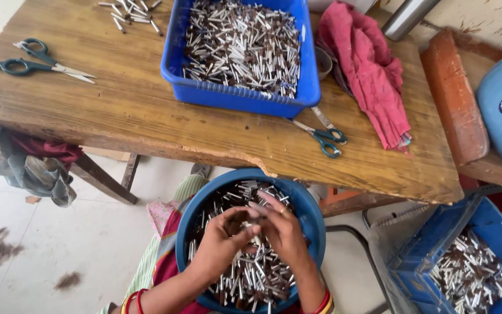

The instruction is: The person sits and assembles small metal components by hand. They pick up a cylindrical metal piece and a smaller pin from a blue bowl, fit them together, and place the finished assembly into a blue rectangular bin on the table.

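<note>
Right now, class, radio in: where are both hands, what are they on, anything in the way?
Left hand and right hand pinch small silver-tipped sticks together. Over round blue basin in lap. Table edge close ahead.

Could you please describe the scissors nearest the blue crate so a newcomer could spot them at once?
On the wooden table, find the blue crate of small sticks. The scissors lie at its near right corner, unlike the pair at the table's far left end.

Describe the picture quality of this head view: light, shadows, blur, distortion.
Head view: soft, even daylight, with only faint shadows under the wooden table; no harsh glare, just small glints on the metal sticks in the blue tray; the left hand and right hand over the round blue tub look slightly soft; wide-angle lens bends the table edges.
</note>
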